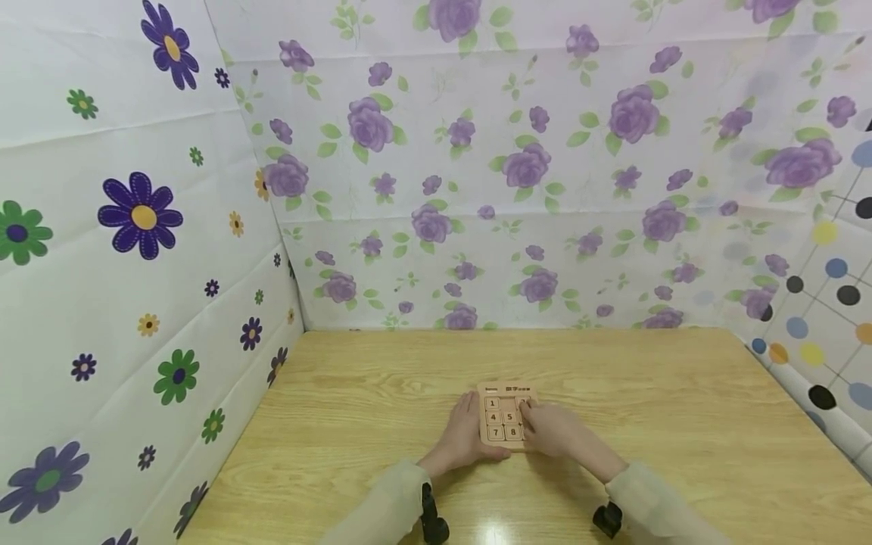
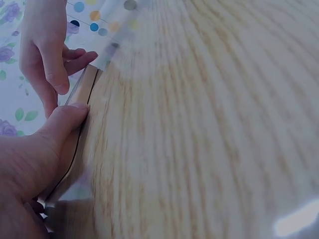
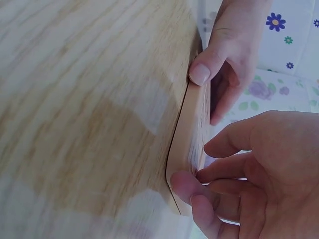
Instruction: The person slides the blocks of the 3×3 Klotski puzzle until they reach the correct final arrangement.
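Note:
A wooden sliding number puzzle (image 1: 500,446) lies on the table, with the tiles 1, 4, 5, 7 and 8 readable. A bare slot shows in its top row, right of the 1. My left hand (image 1: 465,435) grips the puzzle, fingers along its left side and thumb on the near edge. At the right side my right hand (image 1: 555,429) reaches over the tiles, a fingertip on the top-right tile and partly covering it. In the right wrist view, other fingers (image 3: 185,185) of that hand rest loosely bent against the puzzle's side (image 3: 179,144). The tiles below are hidden by this hand.
The wood-grain table (image 1: 368,378) runs back to a cloth with purple roses (image 1: 524,165). A flower-print cloth (image 1: 143,216) stands on the left, a dotted cloth (image 1: 811,352) on the right. Each wrist carries a black camera mount (image 1: 432,518).

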`<state>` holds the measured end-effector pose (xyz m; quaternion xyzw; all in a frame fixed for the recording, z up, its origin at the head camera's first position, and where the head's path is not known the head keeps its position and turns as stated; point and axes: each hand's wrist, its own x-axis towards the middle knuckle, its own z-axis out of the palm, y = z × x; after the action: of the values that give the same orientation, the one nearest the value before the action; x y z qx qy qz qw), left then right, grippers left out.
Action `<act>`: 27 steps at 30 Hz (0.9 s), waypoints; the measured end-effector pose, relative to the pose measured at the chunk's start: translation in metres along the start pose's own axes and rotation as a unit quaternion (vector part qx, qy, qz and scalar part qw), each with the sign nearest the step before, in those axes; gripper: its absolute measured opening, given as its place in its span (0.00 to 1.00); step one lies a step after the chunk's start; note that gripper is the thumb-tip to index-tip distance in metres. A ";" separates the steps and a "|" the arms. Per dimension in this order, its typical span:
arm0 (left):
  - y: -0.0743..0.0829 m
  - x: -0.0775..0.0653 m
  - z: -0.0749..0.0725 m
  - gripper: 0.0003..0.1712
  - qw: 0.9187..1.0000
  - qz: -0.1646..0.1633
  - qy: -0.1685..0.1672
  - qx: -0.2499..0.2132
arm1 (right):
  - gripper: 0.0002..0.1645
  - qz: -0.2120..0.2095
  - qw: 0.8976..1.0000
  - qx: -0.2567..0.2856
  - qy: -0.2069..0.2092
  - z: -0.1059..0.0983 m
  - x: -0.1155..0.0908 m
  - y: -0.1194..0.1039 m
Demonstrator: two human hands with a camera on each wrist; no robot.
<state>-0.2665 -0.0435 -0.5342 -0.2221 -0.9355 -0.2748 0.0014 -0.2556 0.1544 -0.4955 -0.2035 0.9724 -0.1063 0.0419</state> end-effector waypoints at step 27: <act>-0.004 0.000 0.001 0.72 1.000 0.010 0.005 0.023 | 0.28 -0.017 1.000 -0.009 0.002 -0.004 0.001 -0.016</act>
<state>-0.2678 -0.0462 -0.5372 -0.2301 -0.9392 -0.2546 0.0141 -0.2509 0.1404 -0.4884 -0.2204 0.9697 -0.0986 0.0364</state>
